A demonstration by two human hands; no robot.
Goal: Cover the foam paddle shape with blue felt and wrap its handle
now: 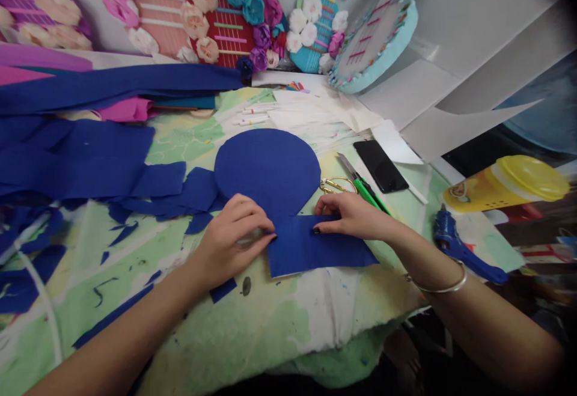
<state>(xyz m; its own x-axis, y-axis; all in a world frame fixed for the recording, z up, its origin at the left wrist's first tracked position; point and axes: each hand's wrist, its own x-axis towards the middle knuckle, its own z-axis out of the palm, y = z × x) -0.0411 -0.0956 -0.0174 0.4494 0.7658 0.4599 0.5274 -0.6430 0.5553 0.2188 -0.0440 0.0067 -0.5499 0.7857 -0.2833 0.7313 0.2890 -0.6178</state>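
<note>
A dark blue rectangular piece of crepe paper (333, 252) lies near the table's front edge, over the lower part of a rounded blue shape (268, 161). At its left edge, my left hand (234, 237) has thumb and forefinger closed on the paper. My right hand (349, 216) has curled fingers and a thumb on the paper's upper edge, pinching it. Just beyond the right hand lie gold-handled scissors (336, 185), partly hidden, and a green utility knife (367, 190). Small blue scraps (223, 291) are scattered by my left forearm.
More blue crepe paper (76, 161) covers the left side. On the right are a black phone (381, 166), a blue glue gun (464, 249) and a yellow cup (505, 185). Decorated guitar shapes (229, 23) lean along the back. A white cord (42, 300) runs at left.
</note>
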